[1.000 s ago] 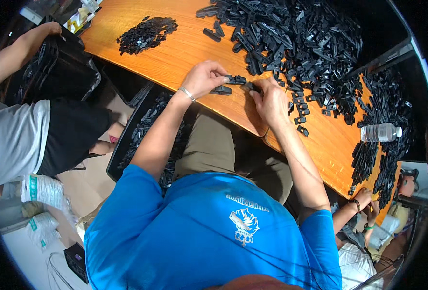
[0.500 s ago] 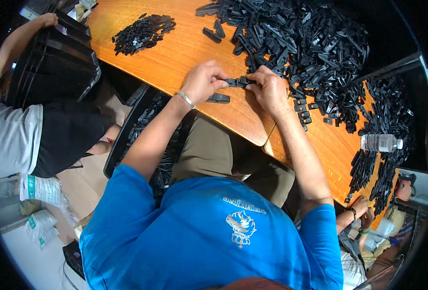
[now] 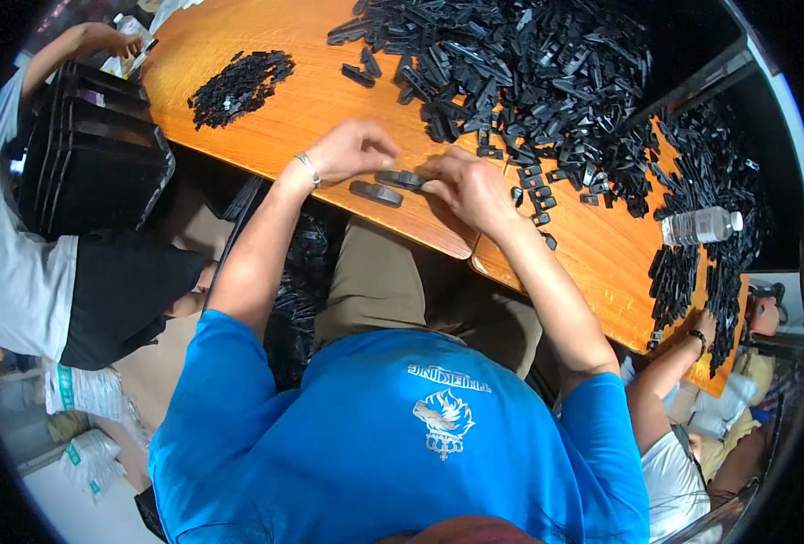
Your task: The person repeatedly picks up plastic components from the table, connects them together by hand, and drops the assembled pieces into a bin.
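My left hand (image 3: 355, 151) is above the table near its front edge, thumb and forefinger apart with nothing between them. My right hand (image 3: 472, 192) has its fingers closed at the right end of a black plastic clip (image 3: 402, 179), an elongated piece lying low over the wood. Part of that end is hidden by the fingers. Just below and left of it, close to the table edge, lies a second long black clip piece (image 3: 375, 193), touched by neither hand. Several small black square pieces (image 3: 531, 181) lie to the right of my right hand.
A large heap of black clip pieces (image 3: 538, 63) covers the back of the wooden table (image 3: 329, 100). A smaller pile of small black parts (image 3: 238, 89) is at left. At right, a clear bottle (image 3: 699, 227) lies among more pieces. Co-workers are at both sides; black crates (image 3: 93, 154) stand left.
My left hand has let go of the black clip and drawn back leftward. The clip is now lower, beside the loose piece. The whole view has shifted slightly.
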